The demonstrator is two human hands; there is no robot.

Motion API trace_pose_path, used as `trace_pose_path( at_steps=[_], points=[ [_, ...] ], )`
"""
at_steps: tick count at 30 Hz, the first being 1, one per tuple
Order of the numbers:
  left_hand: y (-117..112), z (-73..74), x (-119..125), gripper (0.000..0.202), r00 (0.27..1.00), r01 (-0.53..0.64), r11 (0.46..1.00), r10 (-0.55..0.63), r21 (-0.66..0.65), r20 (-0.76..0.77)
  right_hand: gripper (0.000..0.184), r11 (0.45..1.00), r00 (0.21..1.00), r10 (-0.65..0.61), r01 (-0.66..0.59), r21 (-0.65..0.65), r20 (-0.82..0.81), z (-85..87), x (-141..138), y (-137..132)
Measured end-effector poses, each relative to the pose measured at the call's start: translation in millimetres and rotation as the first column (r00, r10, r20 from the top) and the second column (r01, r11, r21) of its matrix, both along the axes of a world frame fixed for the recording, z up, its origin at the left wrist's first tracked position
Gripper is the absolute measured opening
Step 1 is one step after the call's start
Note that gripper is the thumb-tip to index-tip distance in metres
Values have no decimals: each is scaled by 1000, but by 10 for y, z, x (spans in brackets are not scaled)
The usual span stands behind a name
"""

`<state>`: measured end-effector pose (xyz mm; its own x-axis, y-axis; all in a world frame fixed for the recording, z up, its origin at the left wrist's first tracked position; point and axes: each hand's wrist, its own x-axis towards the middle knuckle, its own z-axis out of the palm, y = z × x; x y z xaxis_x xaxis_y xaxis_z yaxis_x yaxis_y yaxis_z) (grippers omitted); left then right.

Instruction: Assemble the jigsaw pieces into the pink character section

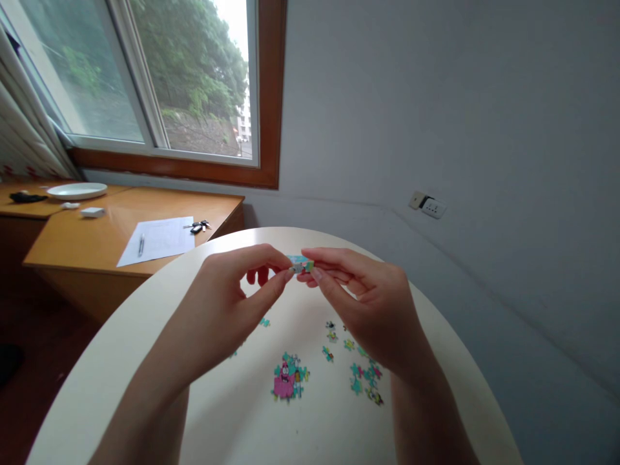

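Note:
Above the far half of the round white table, my left hand and my right hand pinch a small printed jigsaw section between thumbs and fingertips. It is light blue with bits of yellow and pink; whether it is one piece or several joined ones I cannot tell. On the table nearer to me lies a partly joined jigsaw cluster with a pink cartoon figure. Several loose jigsaw pieces are scattered below my right hand, which hides some of them. A turquoise piece shows beside my left hand.
More jigsaw pieces lie by my right forearm. A wooden desk at the left bears a paper sheet, a pen, keys, a small white box and a white plate. A wall socket is at the right.

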<state>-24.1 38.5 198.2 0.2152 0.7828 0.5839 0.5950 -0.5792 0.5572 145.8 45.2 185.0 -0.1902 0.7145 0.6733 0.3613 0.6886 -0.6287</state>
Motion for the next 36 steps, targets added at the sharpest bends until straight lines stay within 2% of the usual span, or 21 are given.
trace_pose_path(
  at_steps=[10, 17, 30, 36],
  points=[
    [-5, 7, 11, 13, 1000, -11, 1000, 11, -5, 22, 18, 1000, 1000, -24, 24, 13, -4, 13, -23, 3],
    [7, -9, 4, 12, 999, -43, 996, 43, 74, 4, 18, 1000, 1000, -2, 1, -23, -13, 37, -24, -8],
    [15, -41, 1, 12, 999, -12, 992, 8, 122, 38, 19, 979, 984, 115, -136, -155, -133, 42, 11, 19],
    [13, -41, 9, 12, 999, 1, 987, -7, 160, 37, 18, 971, 978, 128, -157, -181, -165, 41, 8, 27]
  ],
)
